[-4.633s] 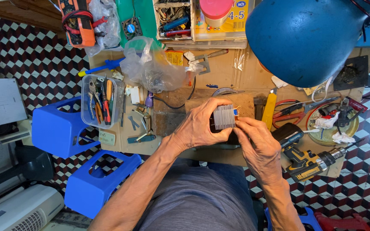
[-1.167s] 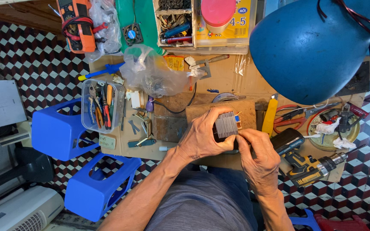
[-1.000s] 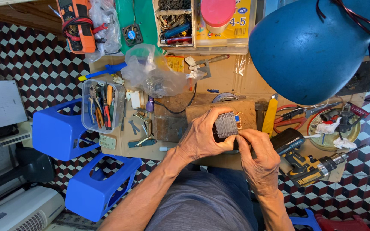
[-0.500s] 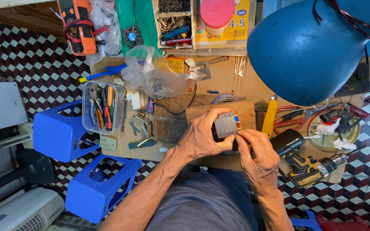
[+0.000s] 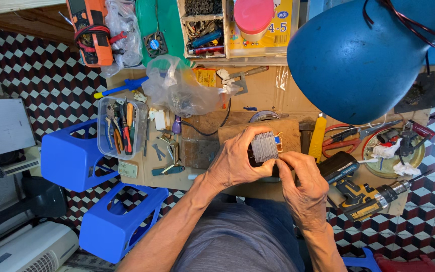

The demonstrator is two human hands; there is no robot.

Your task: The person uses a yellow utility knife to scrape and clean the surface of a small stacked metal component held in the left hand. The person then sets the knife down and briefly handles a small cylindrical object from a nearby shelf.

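Observation:
A small transformer with a grey laminated metal core and a bit of yellow and blue at its right side is held over a wooden block on the workbench. My left hand wraps around the core from the left. My right hand pinches its lower right edge with thumb and fingers. Both forearms reach up from the bottom of the view.
A big blue lamp shade hangs over the right of the bench. A clear tub of pliers, a plastic bag, a cordless drill, red-handled cutters and a round dish of parts lie around. Two blue stools stand at the left.
Both hands have kept hold of the transformer throughout. Compared with the oldest frame it sits slightly lower, and the lamp shade has shifted in view with the head.

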